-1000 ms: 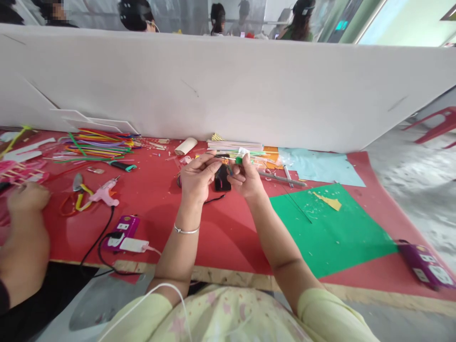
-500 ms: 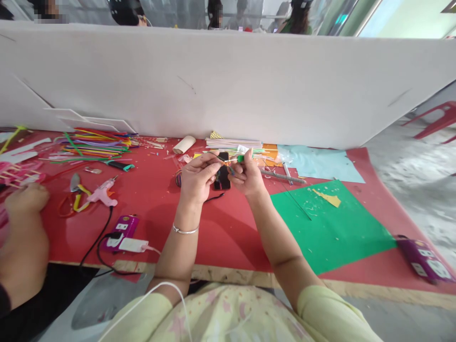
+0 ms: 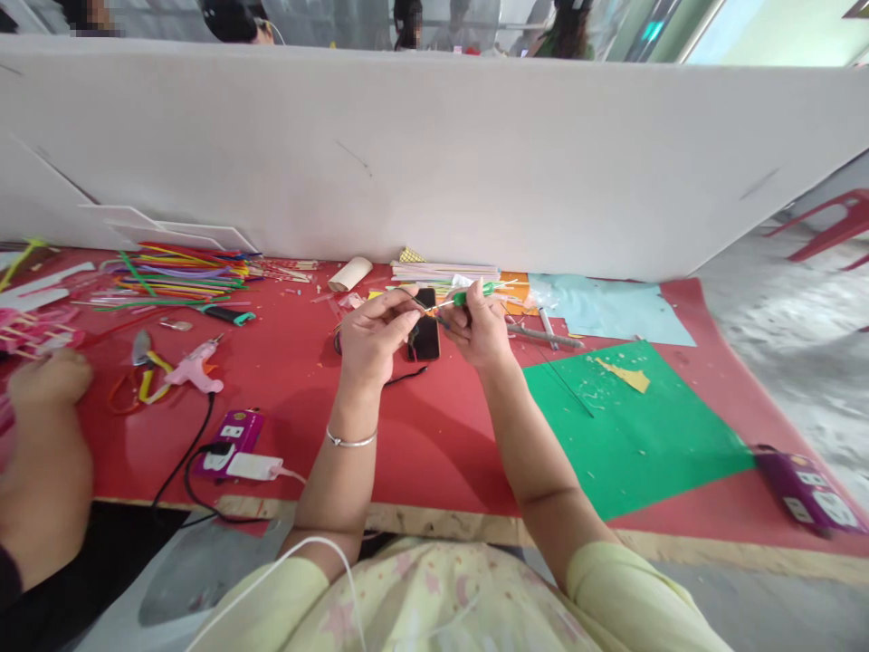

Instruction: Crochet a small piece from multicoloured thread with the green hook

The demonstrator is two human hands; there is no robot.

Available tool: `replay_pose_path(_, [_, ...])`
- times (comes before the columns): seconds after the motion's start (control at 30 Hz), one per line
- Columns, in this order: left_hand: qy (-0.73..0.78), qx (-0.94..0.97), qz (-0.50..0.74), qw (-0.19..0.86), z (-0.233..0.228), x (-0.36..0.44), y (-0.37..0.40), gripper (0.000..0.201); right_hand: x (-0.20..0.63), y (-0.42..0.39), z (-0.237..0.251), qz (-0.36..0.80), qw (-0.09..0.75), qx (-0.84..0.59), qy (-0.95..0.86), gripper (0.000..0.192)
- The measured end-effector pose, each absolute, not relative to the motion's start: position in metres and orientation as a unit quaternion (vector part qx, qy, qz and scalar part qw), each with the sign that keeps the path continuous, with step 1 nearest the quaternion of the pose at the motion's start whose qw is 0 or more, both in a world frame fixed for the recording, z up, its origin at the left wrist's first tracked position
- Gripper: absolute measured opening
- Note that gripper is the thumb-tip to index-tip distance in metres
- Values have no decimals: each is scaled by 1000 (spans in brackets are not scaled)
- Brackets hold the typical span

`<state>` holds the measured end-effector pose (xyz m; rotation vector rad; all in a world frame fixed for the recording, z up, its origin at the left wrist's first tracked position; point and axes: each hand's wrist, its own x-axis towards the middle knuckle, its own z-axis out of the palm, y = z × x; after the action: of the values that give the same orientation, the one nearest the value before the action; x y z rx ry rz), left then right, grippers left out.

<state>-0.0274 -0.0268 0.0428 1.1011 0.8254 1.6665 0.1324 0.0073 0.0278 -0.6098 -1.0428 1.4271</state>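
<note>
Pinching dark strand in left hand, green screwdriver in right hand, frame centre, handle now more exposed, apparently mid-adjustment

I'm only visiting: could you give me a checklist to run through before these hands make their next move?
1. Right hand has hold of the green tool: ok.
2. Left hand has a firm grip at the tool's far end: cannot tell, too small to see.
3. Glue gun lies apart from both hands: ok.
4. Glue gun is cool: cannot tell.
5. Neighbour's hand is well away, at the left: ok.
6. Green sheet is free of scraps: not ok, a yellow scrap and smaller bits lie on it.
</note>
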Motion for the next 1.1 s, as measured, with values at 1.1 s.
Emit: replay_pose_path(1.1, [357,444,729,380,40,-27,-23,19,139,-5,23,134,677,-269,-672,35])
